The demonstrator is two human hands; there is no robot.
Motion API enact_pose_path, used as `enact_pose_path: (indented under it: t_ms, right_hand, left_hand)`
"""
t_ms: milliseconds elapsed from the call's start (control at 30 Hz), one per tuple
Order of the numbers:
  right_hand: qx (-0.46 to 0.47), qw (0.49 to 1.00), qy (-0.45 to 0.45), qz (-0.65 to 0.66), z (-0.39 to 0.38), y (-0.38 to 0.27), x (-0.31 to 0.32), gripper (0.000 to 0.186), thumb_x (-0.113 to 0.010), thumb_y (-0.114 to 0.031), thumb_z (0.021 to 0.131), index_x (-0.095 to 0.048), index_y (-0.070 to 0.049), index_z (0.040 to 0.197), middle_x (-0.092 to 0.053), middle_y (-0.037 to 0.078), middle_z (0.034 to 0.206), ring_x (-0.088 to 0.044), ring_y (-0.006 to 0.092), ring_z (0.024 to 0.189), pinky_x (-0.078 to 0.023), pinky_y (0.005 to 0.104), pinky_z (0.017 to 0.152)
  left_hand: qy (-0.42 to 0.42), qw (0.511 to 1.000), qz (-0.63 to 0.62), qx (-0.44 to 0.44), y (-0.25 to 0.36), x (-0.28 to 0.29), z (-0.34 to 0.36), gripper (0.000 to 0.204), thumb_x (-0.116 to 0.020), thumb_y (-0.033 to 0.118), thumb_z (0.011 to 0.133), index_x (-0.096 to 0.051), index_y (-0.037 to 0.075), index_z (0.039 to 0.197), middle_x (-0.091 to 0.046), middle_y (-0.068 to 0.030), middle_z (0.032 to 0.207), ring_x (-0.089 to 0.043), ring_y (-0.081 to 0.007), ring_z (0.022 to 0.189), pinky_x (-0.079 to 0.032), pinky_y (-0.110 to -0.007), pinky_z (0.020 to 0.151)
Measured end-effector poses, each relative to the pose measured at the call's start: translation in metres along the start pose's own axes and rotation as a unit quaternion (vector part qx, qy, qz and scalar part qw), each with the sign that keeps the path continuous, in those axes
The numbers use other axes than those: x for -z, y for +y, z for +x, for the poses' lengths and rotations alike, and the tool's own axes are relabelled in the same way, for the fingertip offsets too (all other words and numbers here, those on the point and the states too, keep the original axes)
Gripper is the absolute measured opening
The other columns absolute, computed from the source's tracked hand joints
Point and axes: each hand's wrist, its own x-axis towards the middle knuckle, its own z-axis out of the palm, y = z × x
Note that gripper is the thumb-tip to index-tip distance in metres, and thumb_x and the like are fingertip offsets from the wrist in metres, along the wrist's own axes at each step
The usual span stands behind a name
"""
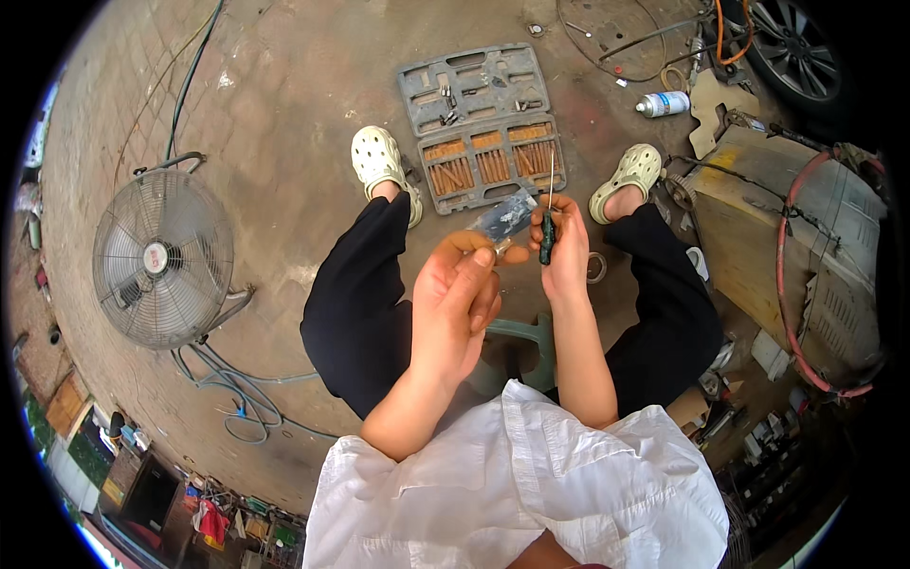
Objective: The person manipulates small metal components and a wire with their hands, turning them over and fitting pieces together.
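Note:
My left hand is closed, with thumb and forefinger pinched around a small shiny metal piece whose kind I cannot make out. In my right hand a screwdriver is gripped by its dark handle, its thin shaft pointing up and away from me. Between the hands shows a blue-grey, smeared flat piece; whether it is held or lies below, I cannot tell. Beyond them an opened grey tool case lies on the ground. Rusty brown bits fill its near half, and several small metal parts lie in the far half.
At left stands a round floor fan with looped cables nearby. A spray can lies at the upper right, near a car wheel. A large metal box with a red hose is on the right.

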Motion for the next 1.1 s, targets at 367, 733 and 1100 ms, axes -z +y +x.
enact_pose_path:
  t_ms: [367, 733, 1100]
  right_hand:
    - [0.233, 0.931, -0.175, -0.222, -0.243, -0.104, -0.012, 0.039, -0.042, -0.009, 0.095, -0.040, -0.002, 0.134, -0.058, 0.007, 0.086, -0.040, 0.0022, 0.048, -0.034, 0.0165, 0.043]
    - [0.210, 0.942, -0.211, -0.152, -0.341, -0.083, 0.014, 0.038, -0.046, -0.009, 0.096, -0.043, -0.002, 0.133, -0.058, 0.005, 0.087, -0.041, 0.0014, 0.050, -0.033, 0.0157, 0.045]
    - [0.251, 0.931, -0.193, -0.182, -0.382, -0.083, 0.034, 0.030, -0.054, -0.007, 0.093, -0.052, 0.002, 0.122, -0.054, 0.001, 0.087, -0.043, 0.0017, 0.058, -0.034, 0.0167, 0.049]
  left_hand:
    - [-0.094, 0.993, 0.017, -0.065, 0.001, -0.063, -0.111, 0.025, -0.049, 0.012, 0.095, -0.056, -0.001, 0.115, -0.066, -0.0127, 0.104, -0.032, -0.0012, 0.045, -0.029, -0.017, 0.042]
    - [-0.137, 0.980, -0.005, -0.146, -0.033, -0.062, -0.218, 0.020, -0.049, 0.010, 0.095, -0.055, -0.001, 0.111, -0.066, -0.0135, 0.103, -0.032, -0.0008, 0.043, -0.029, -0.016, 0.040]
    - [-0.168, 0.976, 0.015, -0.140, -0.040, -0.064, -0.260, 0.024, -0.050, 0.009, 0.095, -0.057, -0.002, 0.115, -0.066, -0.0136, 0.103, -0.032, -0.0002, 0.044, -0.028, -0.015, 0.042]
